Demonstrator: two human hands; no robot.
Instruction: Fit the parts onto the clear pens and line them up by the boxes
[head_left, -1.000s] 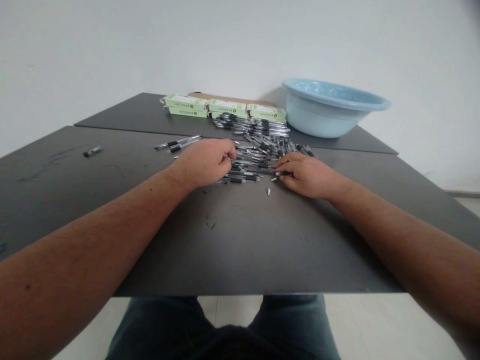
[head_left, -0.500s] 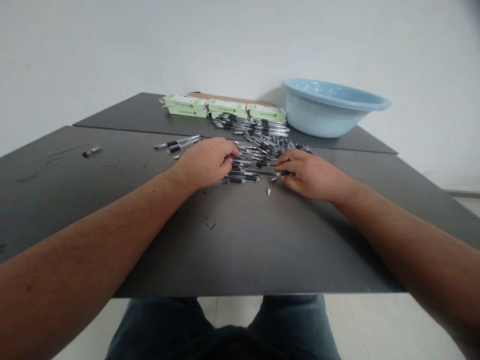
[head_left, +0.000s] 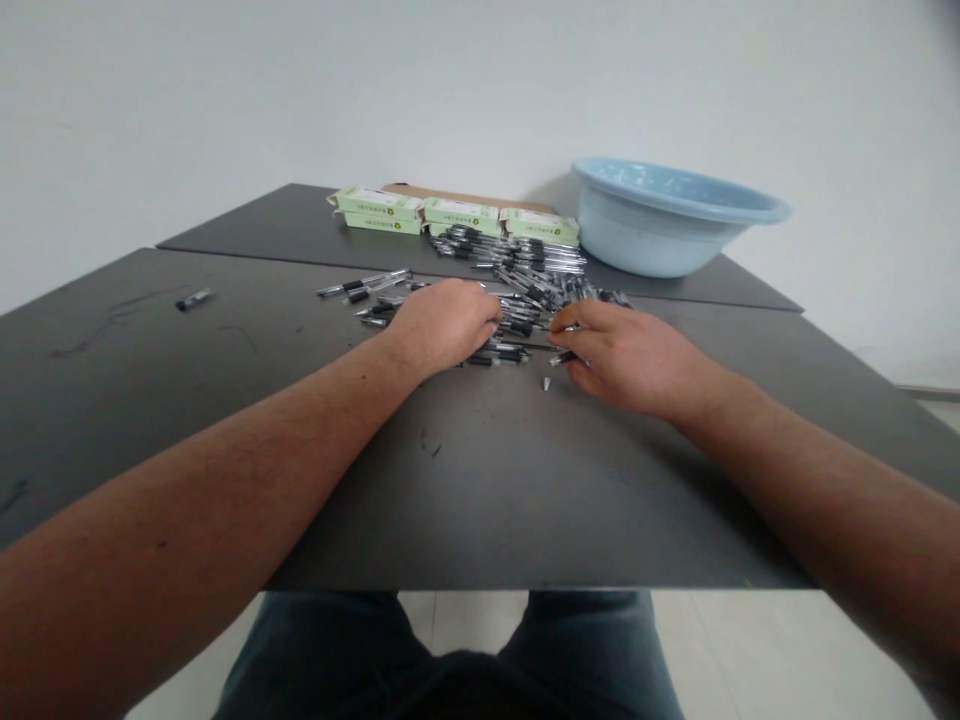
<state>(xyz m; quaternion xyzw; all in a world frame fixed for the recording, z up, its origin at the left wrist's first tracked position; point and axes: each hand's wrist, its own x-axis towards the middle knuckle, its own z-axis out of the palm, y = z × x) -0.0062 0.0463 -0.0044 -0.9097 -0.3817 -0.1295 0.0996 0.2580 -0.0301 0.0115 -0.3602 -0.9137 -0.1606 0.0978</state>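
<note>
Over the left part of a spread of clear pens with black grips [head_left: 517, 325], my left hand [head_left: 446, 325] is closed, its fingers curled down. What its fingertips hold, if anything, is hidden. My right hand [head_left: 626, 355] is at the right side of the spread, closed with a pen [head_left: 564, 357] between thumb and fingers; most of that pen is covered by the hand. A small pale pen tip piece [head_left: 546, 383] lies on the table just in front of the right fingers. Several more pens [head_left: 375, 283] lie left of my left hand.
Green-and-white boxes [head_left: 379, 212] stand stacked at the back, with a heap of pens [head_left: 517, 250] before them. A light blue basin [head_left: 652, 235] sits at the back right. A short clear-and-black pen part [head_left: 195, 299] lies far left on the dark table [head_left: 480, 480].
My left hand has shifted right, nearer to my right hand, uncovering pens behind it. My right hand stays at the pile with its pen. The whole view has moved slightly.
</note>
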